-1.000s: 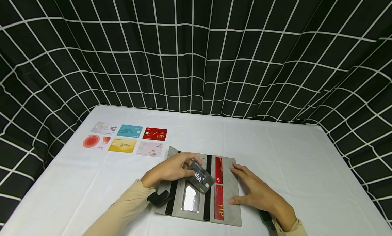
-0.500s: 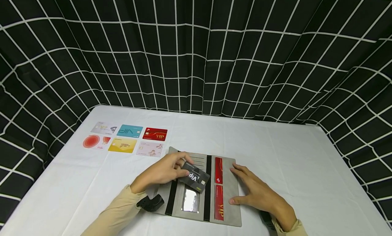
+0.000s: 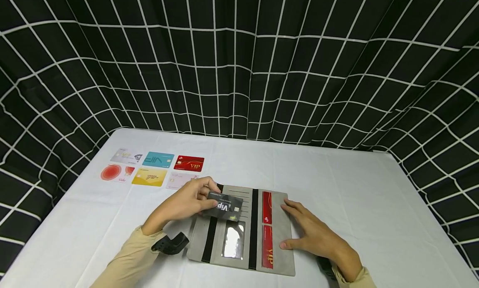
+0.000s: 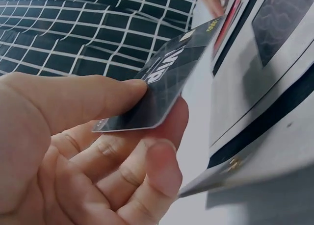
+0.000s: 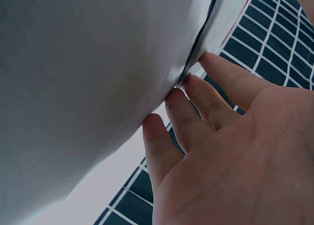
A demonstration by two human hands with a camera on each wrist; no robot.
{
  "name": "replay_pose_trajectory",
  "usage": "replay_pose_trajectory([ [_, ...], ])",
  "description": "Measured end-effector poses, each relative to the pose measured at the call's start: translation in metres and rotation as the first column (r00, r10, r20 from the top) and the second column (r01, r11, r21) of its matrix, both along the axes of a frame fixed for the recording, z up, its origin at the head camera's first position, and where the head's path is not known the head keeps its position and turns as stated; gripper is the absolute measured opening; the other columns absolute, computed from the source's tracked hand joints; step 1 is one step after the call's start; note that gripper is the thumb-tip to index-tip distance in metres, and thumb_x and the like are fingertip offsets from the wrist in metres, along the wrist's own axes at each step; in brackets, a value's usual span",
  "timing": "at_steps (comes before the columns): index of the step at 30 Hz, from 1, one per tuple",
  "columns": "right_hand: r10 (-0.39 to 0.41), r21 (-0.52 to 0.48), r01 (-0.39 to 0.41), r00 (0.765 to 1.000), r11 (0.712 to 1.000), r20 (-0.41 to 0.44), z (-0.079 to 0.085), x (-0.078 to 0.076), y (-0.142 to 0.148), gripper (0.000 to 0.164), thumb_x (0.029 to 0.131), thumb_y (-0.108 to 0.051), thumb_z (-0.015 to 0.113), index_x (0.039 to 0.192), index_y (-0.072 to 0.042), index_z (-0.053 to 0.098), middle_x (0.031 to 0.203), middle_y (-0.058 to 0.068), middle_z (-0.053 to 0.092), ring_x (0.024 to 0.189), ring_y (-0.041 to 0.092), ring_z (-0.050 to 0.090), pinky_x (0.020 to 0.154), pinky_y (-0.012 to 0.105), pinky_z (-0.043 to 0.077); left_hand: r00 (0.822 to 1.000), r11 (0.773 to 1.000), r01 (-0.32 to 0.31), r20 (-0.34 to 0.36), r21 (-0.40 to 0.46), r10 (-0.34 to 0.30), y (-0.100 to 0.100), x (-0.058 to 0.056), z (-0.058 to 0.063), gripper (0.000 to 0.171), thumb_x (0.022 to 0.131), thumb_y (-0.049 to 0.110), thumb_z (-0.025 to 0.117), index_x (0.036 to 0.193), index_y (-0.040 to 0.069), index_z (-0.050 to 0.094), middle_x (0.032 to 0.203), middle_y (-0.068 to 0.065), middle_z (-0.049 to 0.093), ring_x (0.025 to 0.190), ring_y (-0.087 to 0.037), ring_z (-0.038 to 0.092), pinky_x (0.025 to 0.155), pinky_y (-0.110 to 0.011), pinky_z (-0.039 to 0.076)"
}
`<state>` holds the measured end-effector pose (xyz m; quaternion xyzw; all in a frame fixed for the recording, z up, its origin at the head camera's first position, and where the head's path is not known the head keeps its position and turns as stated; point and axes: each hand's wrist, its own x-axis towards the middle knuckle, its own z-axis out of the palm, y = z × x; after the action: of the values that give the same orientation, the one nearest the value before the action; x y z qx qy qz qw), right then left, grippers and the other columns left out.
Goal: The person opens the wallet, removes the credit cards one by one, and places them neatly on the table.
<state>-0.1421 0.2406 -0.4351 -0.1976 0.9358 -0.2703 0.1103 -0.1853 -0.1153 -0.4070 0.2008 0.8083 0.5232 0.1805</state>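
Note:
A black VIP card (image 3: 225,206) is pinched between the thumb and fingers of my left hand (image 3: 181,205), above the left half of a grey wallet (image 3: 282,259). In the left wrist view the card (image 4: 169,83) is tilted and stands apart from the wallet. The wallet lies unfolded, with a clear window pocket (image 3: 233,240), card slots (image 3: 239,192) and dark bands. Two red cards (image 3: 267,246) sit in its right panel. My right hand (image 3: 316,232) rests at the wallet's right edge, thumb on the panel; the right wrist view has its fingertips touching that edge.
Several loose cards lie in two rows at the left of the white table (image 3: 337,188), among them a teal card (image 3: 158,159), a yellow card (image 3: 149,177) and a pink card (image 3: 179,180) partly behind my left hand. A black gridded curtain (image 3: 239,63) surrounds the table.
My left hand has drawn the black card leftward and slightly up, away from the right panel, and turned it nearer to level. My right hand has stayed at the wallet's edge.

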Motion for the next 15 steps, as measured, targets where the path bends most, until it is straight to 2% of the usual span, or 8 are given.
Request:
replay_pose_trajectory([
  [6, -0.005, -0.001, 0.005, 1.0, 1.0, -0.002, -0.001, 0.0, 0.0, 0.102, 0.069, -0.062, 0.08, 0.148, -0.009, 0.044, 0.155, 0.013, 0.037, 0.141, 0.041, 0.039, 0.105, 0.062, 0.039, 1.0, 1.0, -0.029, -0.001, 0.004, 0.029, -0.014, -0.004, 0.006, 0.022, 0.089, 0.002, 0.066, 0.109, 0.001, 0.057, 0.093, -0.012, 0.073, 0.078, -0.017, 0.063, 0.068, -0.025, 0.047],
  [15, 0.006, -0.011, -0.006, 1.0, 1.0, -0.009, 0.0, 0.001, 0.0, 0.102, 0.07, -0.061, 0.081, 0.148, -0.007, 0.044, 0.155, 0.013, 0.038, 0.141, 0.041, 0.039, 0.106, 0.061, 0.039, 0.998, 0.999, -0.051, 0.028, 0.0, 0.051, -0.033, -0.009, 0.014, 0.023, 0.088, 0.004, 0.068, 0.107, -0.001, 0.056, 0.098, -0.016, 0.075, 0.082, -0.021, 0.063, 0.065, -0.026, 0.04],
])
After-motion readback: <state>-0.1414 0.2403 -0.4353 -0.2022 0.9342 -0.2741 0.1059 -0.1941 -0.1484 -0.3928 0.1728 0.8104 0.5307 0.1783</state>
